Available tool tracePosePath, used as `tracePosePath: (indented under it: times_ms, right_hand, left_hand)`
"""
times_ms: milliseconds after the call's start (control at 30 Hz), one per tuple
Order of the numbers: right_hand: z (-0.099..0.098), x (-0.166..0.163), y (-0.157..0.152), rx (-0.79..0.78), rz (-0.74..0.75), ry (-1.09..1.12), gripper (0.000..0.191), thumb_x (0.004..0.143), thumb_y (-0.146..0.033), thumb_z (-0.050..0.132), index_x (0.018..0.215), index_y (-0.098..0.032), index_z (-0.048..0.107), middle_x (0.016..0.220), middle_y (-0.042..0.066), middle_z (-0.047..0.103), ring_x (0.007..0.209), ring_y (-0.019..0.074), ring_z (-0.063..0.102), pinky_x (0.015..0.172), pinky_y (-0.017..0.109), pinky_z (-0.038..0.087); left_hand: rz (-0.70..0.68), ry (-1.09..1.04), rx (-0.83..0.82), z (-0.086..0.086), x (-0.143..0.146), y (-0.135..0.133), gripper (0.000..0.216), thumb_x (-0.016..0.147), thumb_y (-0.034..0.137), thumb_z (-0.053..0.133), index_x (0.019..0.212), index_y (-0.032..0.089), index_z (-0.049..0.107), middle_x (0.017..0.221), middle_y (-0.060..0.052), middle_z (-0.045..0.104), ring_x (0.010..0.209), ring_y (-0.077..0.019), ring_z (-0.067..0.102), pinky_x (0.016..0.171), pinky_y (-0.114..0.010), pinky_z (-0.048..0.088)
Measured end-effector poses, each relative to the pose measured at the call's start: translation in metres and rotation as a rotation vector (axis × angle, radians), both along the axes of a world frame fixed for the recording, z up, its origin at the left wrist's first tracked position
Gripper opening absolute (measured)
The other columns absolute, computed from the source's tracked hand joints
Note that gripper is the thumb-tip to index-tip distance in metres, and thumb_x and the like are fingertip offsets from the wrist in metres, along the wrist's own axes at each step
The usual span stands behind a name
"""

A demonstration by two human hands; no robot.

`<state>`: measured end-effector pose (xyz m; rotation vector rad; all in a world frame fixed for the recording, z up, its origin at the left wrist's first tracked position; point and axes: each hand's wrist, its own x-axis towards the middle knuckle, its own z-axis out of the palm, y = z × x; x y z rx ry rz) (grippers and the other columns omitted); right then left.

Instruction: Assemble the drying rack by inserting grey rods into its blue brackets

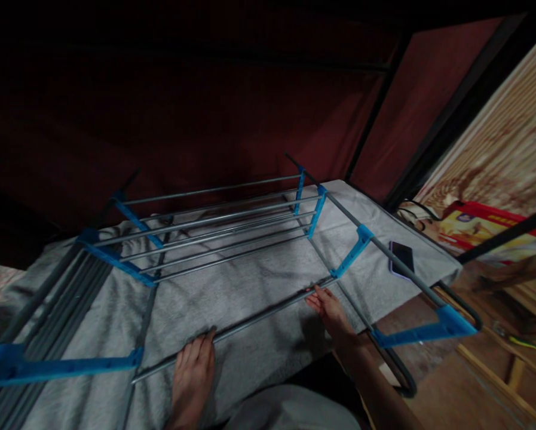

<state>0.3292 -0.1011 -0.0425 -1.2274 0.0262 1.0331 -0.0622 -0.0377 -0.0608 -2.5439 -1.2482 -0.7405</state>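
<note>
A grey metal rod (pixel 250 322) lies slanted across a grey cloth (pixel 232 286) spread on a low surface. My left hand (pixel 193 373) rests on the rod's near end, fingers curled over it. My right hand (pixel 328 307) pinches the rod near its far end, close to a blue plastic bracket (pixel 351 254). Around them stands a rack frame (pixel 214 230) of grey rods joined by blue brackets, with several rods fitted at the back. A long side rail (pixel 384 251) runs down the right.
A dark phone (pixel 402 258) lies on the cloth beyond the right rail. Blue brackets (pixel 61 367) and bundled rods sit at the left. A red and yellow package (pixel 483 230) and wooden slats lie on the floor at right. Dark red fabric walls stand behind.
</note>
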Motion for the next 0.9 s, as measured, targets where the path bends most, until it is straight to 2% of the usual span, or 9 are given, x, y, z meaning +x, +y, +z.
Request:
tracePosePath:
  times_ms: [200,400,533,633,900]
  right_hand:
    - [0.001,-0.001,0.0,-0.01,-0.001,0.0,0.054,0.06,-0.055,0.104,0.074,-0.028,0.06,0.07,-0.006,0.07,0.073,0.0159,0.073,0.075,0.029,0.067]
    - [-0.003,-0.003,0.0,0.01,-0.007,-0.019,0.06,0.055,-0.063,0.105,0.074,-0.027,0.06,0.068,-0.003,0.071,0.069,0.017,0.073,0.067,0.029,0.065]
    - [-0.007,-0.003,0.0,0.021,-0.015,-0.027,0.065,0.049,-0.064,0.107,0.074,-0.027,0.059,0.069,-0.003,0.072,0.07,0.0177,0.074,0.067,0.03,0.065]
    - [-0.01,-0.002,0.0,0.033,-0.004,-0.018,0.066,0.045,-0.061,0.109,0.075,-0.027,0.061,0.075,-0.001,0.076,0.072,0.0179,0.074,0.07,0.031,0.066]
    - [-0.012,0.001,-0.002,0.057,0.02,0.01,0.056,0.055,-0.053,0.107,0.088,-0.028,0.07,0.095,0.005,0.084,0.091,0.0237,0.079,0.079,0.035,0.069]
  left_hand:
    - [0.03,-0.011,-0.011,0.0,-0.002,0.004,0.032,0.11,0.021,0.045,0.121,0.022,0.075,0.095,-0.008,0.081,0.087,-0.0287,0.073,0.083,-0.042,0.051]
    - [0.064,-0.033,-0.02,-0.005,-0.005,0.004,0.029,0.108,0.02,0.047,0.117,0.022,0.075,0.095,-0.008,0.08,0.086,-0.0297,0.072,0.083,-0.043,0.05]
    - [0.082,-0.006,-0.054,-0.009,-0.008,0.005,0.03,0.109,0.022,0.045,0.117,0.021,0.074,0.098,-0.009,0.081,0.089,-0.0291,0.072,0.085,-0.043,0.049]
    - [0.104,0.037,-0.067,-0.011,-0.009,0.006,0.033,0.11,0.023,0.043,0.115,0.019,0.075,0.097,-0.01,0.081,0.088,-0.0287,0.072,0.086,-0.042,0.049]
    - [0.148,0.051,-0.182,-0.007,-0.007,0.004,0.038,0.111,0.023,0.039,0.116,0.018,0.077,0.103,-0.012,0.082,0.095,-0.0305,0.073,0.091,-0.044,0.049]
